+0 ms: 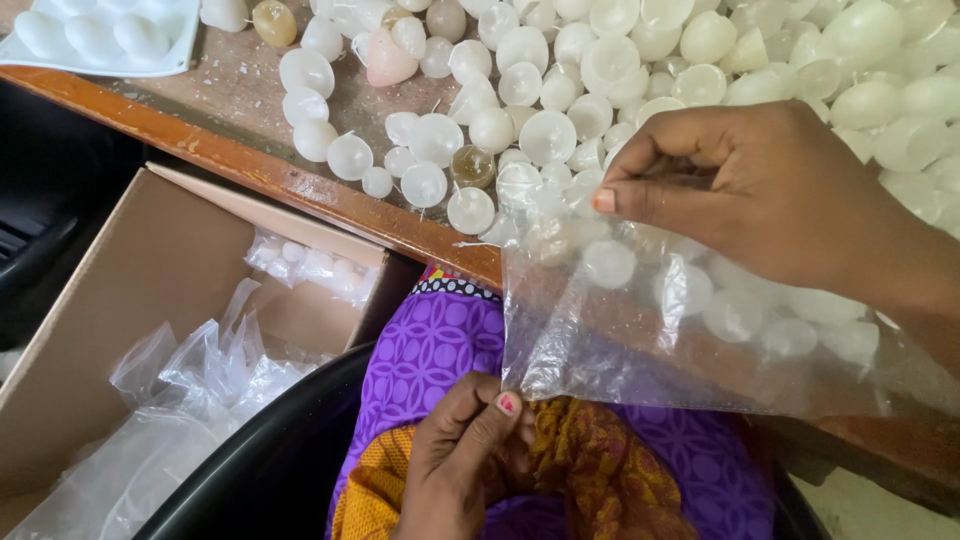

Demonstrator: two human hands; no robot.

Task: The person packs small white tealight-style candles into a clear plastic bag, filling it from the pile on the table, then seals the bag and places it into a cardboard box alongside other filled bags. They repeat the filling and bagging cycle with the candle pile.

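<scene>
I see my right hand (740, 190) pinching the top edge of a clear plastic bag (690, 330), and my left hand (470, 440) pinching its near lower corner, so the bag is stretched above my lap. White wax domes (520, 130) cover the desk (240, 150); cardboard box (130, 300) at left.

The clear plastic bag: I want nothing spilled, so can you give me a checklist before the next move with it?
1. Left hand pinches the clear plastic bag at its lower corner: ok.
2. Right hand grips the bag's upper edge: ok.
3. Bag mouth open: cannot tell.
4. Bag free of holes: cannot tell.
5. White round pieces within reach on the wooden table: ok.
</scene>
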